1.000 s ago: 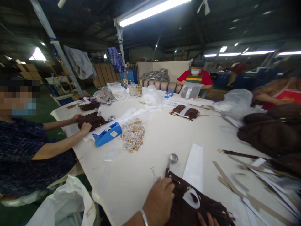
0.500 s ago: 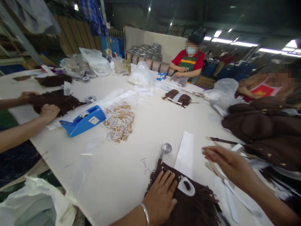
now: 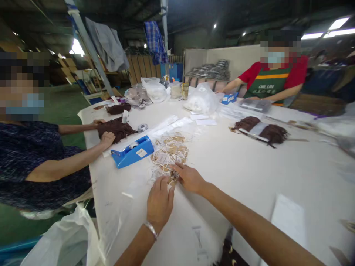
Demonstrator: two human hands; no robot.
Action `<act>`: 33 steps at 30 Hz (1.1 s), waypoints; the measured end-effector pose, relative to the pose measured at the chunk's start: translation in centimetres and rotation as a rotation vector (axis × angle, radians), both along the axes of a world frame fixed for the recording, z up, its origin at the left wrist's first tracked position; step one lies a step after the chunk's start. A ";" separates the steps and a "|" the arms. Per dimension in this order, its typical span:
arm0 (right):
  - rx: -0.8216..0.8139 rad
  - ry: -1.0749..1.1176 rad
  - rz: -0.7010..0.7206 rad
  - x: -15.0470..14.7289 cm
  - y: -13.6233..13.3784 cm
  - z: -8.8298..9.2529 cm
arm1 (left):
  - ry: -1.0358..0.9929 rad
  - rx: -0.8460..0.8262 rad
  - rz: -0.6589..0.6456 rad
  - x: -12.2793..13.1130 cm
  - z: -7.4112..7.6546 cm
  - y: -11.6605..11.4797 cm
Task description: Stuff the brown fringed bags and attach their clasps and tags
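Observation:
A pile of brown hang tags with tangled white strings [image 3: 172,147] lies on the table in front of me. My right hand [image 3: 191,178] reaches across to its near right edge, fingers stretched out and fingertips on the tags; no tag shows lifted. At the near end of the pile is my left hand [image 3: 160,202], a silver bangle on its wrist. Its fingers point forward, the thumb stands apart, and nothing shows in it. Part of a dark brown fringed bag [image 3: 230,255] shows at the bottom edge, partly hidden below my right forearm.
A blue tape dispenser [image 3: 133,152] stands left of the tags. On the left, a co-worker's hands rest on a brown fringed bag [image 3: 116,130]. Another wrapped brown bag [image 3: 260,130] lies at right, before a person in a green apron [image 3: 273,83]. A white strip [image 3: 288,218] lies nearby.
My left hand has left the brown bag, and my right hand has come over from the right side. Both are now at the hang tags. The view has turned left.

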State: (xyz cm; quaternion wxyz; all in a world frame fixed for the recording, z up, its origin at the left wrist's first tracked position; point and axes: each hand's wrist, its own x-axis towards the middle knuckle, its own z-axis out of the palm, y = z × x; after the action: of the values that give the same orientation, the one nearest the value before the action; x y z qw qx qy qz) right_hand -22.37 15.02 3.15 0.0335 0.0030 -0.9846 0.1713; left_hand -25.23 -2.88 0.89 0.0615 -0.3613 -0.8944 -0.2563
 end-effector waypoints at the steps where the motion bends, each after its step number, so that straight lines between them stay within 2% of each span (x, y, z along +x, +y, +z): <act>1: 0.028 -0.015 0.011 -0.5 -0.3 -0.6 | 0.052 -0.063 0.023 -1.5 -0.2 0.6; 4: 0.110 -0.049 0.003 -0.2 -0.4 -1.6 | 0.089 -0.194 -0.007 -3.6 -1.0 1.9; 8: 0.140 -0.100 0.045 1.6 1.2 -0.8 | 0.044 -0.140 -0.129 -2.7 -1.8 1.5; 10: 0.102 -0.098 -0.023 1.5 2.2 0.0 | 0.030 -0.089 -0.157 -2.0 -2.3 1.1; 12: 0.025 -0.039 -0.163 0.0 2.9 0.8 | 0.019 -0.038 -0.157 -1.7 -2.6 1.0; 15: -0.088 0.048 -0.311 -3.8 2.9 0.9 | -0.004 0.031 -0.153 -1.8 -3.0 1.3; 19: -0.136 0.079 -0.395 -8.6 1.6 -0.8 | -0.032 0.058 -0.168 -2.1 -3.4 1.6; 23: -0.162 0.068 -0.445 -10.5 0.6 -2.4 | -0.052 0.070 -0.163 -2.2 -3.9 1.5; 25: -0.187 0.055 -0.450 -10.1 0.8 -2.2 | -0.067 0.081 -0.164 -2.3 -4.0 1.4; 28: -0.241 0.040 -0.410 -8.1 2.2 -0.8 | -0.085 0.107 -0.168 -2.4 -3.9 1.3; 31: -0.381 -0.020 -0.324 -4.3 4.3 0.8 | -0.084 0.136 -0.181 -2.6 -3.7 1.2; 33: -0.493 -0.122 -0.301 -1.3 5.8 1.1 | -0.070 0.141 -0.188 -2.7 -3.7 1.0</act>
State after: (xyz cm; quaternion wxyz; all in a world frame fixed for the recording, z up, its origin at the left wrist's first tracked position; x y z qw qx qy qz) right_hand -23.63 20.83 4.21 -0.0009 -0.1617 -0.9030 0.3982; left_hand -27.96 -1.84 -2.85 0.0313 -0.4291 -0.8381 -0.3355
